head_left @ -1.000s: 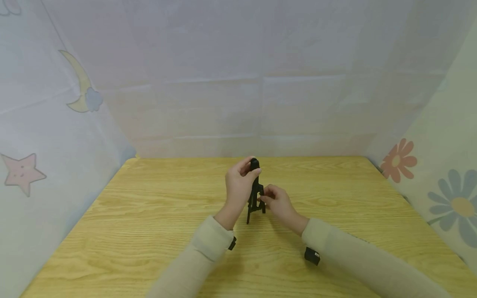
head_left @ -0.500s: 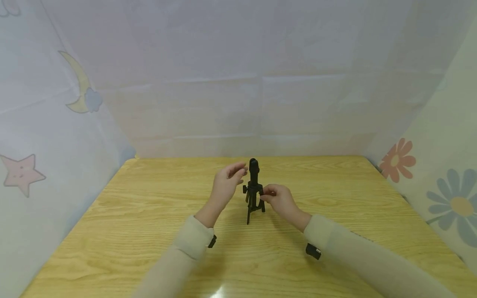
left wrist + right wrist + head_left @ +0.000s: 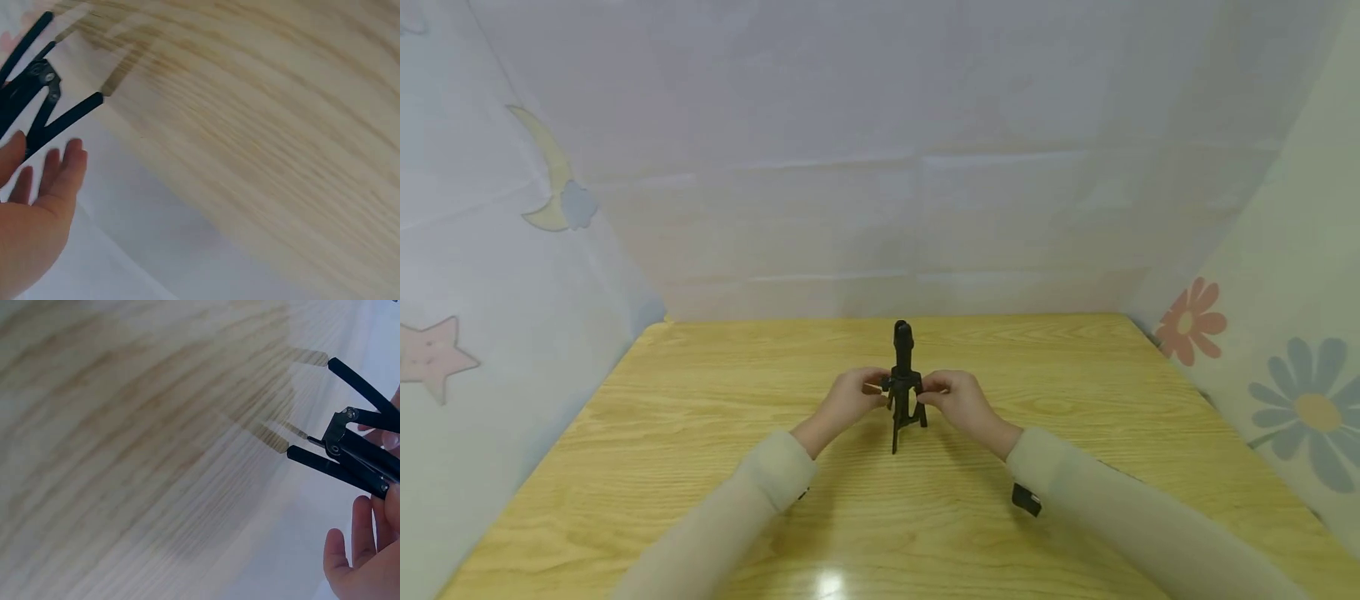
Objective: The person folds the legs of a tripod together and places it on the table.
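Lowered from beside the head, the left hand (image 3: 848, 398) is now set against the small black tripod (image 3: 903, 385) standing mid-table (image 3: 700, 467), fingers lightly curled on it; the right hand (image 3: 957, 402) pinches its other side. Uneven pressure could tip it. Spread legs (image 3: 350, 450) are shown only by the wrist views
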A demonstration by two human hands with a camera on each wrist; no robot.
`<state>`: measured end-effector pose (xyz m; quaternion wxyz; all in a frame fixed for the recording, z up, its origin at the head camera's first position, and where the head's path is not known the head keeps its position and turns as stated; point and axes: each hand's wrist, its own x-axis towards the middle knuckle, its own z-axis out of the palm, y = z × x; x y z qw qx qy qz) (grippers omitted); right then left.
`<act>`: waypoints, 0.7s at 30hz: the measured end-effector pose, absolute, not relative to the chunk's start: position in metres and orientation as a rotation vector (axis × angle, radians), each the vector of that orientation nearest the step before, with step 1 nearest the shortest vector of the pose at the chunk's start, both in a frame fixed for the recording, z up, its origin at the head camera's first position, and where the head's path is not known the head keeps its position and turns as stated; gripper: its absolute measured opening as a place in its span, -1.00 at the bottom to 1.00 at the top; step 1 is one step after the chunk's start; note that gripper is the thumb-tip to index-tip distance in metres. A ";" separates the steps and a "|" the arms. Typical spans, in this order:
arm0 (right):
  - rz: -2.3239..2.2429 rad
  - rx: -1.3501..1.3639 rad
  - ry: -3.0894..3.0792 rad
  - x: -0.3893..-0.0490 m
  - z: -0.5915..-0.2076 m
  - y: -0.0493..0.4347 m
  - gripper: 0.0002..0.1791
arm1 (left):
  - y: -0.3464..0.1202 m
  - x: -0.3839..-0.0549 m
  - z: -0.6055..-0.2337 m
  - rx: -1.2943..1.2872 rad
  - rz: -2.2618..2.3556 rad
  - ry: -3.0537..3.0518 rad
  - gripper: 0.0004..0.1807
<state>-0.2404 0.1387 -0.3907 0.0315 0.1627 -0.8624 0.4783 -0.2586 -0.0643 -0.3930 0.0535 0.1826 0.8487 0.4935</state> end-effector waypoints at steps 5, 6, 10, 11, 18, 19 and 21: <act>1.451 0.587 -2.647 -0.245 -0.392 0.141 -0.93 | -0.066 -0.266 -0.400 0.601 1.483 2.534 -0.73; 1.458 0.595 -2.643 -0.245 -0.392 0.142 -0.93 | -0.066 -0.267 -0.401 0.603 1.489 2.533 -0.76; 1.489 0.620 -2.626 -0.248 -0.394 0.141 -0.91 | -0.066 -0.272 -0.403 0.645 1.463 2.584 -0.90; 1.494 0.621 -2.620 -0.248 -0.395 0.141 -0.91 | -0.066 -0.273 -0.403 0.664 1.448 2.605 -0.92; 1.497 0.458 -2.678 -0.244 -0.397 0.136 -0.84 | -0.064 -0.275 -0.405 0.700 1.364 2.700 -0.91; 1.491 0.429 -2.688 -0.243 -0.397 0.136 -0.82 | -0.064 -0.275 -0.405 0.707 1.359 2.707 -0.90; 1.470 0.380 -2.701 -0.242 -0.396 0.134 -0.81 | -0.063 -0.274 -0.405 0.716 1.348 2.718 -0.89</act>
